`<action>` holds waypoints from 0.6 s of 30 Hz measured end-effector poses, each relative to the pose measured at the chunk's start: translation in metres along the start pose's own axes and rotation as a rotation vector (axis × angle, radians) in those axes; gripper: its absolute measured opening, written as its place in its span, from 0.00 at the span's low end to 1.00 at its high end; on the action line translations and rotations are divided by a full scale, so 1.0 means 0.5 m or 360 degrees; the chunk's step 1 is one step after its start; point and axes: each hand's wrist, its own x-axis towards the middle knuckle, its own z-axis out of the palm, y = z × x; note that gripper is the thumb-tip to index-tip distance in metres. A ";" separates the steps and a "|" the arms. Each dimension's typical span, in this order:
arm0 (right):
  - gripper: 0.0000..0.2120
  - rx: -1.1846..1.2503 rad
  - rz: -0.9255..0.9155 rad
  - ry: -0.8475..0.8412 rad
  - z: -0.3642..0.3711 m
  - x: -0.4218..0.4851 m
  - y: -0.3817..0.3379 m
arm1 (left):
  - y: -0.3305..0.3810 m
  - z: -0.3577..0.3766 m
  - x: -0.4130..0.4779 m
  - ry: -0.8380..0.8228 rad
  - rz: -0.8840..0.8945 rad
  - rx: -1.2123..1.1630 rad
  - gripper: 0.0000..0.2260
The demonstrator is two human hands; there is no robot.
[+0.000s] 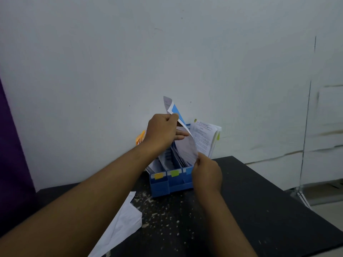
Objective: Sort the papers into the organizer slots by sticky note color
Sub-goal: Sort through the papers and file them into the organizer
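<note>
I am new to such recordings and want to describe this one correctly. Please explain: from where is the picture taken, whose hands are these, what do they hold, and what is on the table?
There is no machine here: a person works with bare hands, and one camera worn on the head looks forward and down. The left hand pinches the top of a sheet that bears a blue sticky note; the right hand holds its lower edge. Below stands a blue organizer on a dark, speckled table, its slots marked yellow, green and blue and holding papers. More loose paper lies at the left.
</note>
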 end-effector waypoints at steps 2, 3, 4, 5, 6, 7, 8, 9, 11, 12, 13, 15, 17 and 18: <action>0.11 0.0042 -0.0015 0.0064 0.004 0.026 0.009 | 0.005 0.017 0.017 0.0002 0.0047 0.0003 0.17; 0.11 0.0069 -0.0024 0.0120 0.007 0.036 0.016 | 0.008 0.024 0.024 0.0002 0.0063 -0.0009 0.17; 0.11 0.0101 -0.0033 0.0177 0.009 0.044 0.022 | 0.011 0.029 0.030 0.0006 0.0090 -0.0016 0.17; 0.12 0.0124 -0.0056 0.0228 0.011 0.051 0.028 | 0.013 0.033 0.034 0.0007 0.0126 -0.0018 0.17; 0.13 0.0150 -0.0085 0.0286 0.009 0.050 0.029 | 0.017 0.030 0.032 0.0028 0.0169 -0.0012 0.18; 0.14 0.0176 -0.0101 0.0371 0.023 0.067 0.047 | 0.013 0.047 0.048 0.0020 0.0211 -0.0004 0.18; 0.15 0.0232 -0.0134 0.0454 0.023 0.067 0.050 | 0.018 0.045 0.048 0.0039 0.0260 -0.0004 0.18; 0.18 0.0271 -0.0169 0.0552 0.025 0.070 0.055 | 0.022 0.045 0.048 0.0050 0.0316 -0.0015 0.18; 0.26 0.0341 -0.0194 0.0697 0.029 0.077 0.063 | 0.022 0.052 0.058 0.0049 0.0407 -0.0025 0.18; 0.28 0.0362 -0.0203 0.0740 0.032 0.081 0.067 | 0.022 0.056 0.063 0.0046 0.0446 -0.0023 0.18; 0.29 0.0366 -0.0211 0.0778 0.038 0.086 0.073 | 0.018 0.061 0.068 0.0048 0.0482 -0.0013 0.19; 0.31 0.0390 -0.0220 0.0840 0.046 0.094 0.081 | 0.011 0.070 0.077 0.0056 0.0544 0.0019 0.19; 0.33 0.0418 -0.0211 0.0876 0.059 0.103 0.085 | 0.004 0.077 0.087 0.0050 0.0606 0.0036 0.20; 0.33 0.0438 -0.0200 0.0865 0.066 0.110 0.086 | 0.000 0.079 0.092 0.0049 0.0636 0.0055 0.20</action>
